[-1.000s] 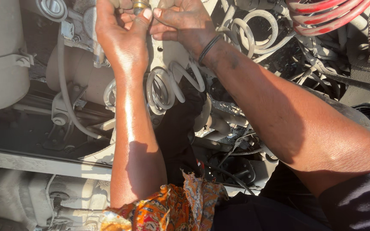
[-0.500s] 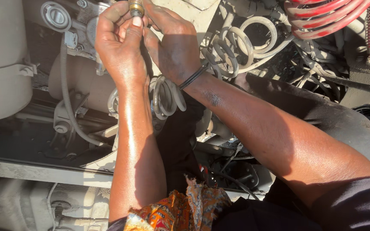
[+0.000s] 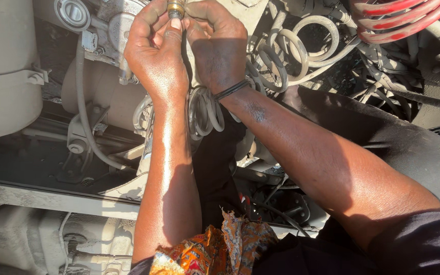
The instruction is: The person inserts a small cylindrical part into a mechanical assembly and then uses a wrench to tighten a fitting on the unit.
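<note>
Left hand [image 3: 155, 56]: pinching the brass fitting [image 3: 175, 8], top edge of view.
Right hand [image 3: 219, 46]: pinching it too.
Risk: oily fingers may slip; fitting could drop among the hoses [image 3: 301, 46].

Your one head camera looks steeply down, close over your forearms, into the engine bay [image 3: 98, 102]; no second view.

A small brass fitting [image 3: 175, 8], cylindrical and ridged, stands upright at the top edge, pinched between both hands' fingertips.
</note>
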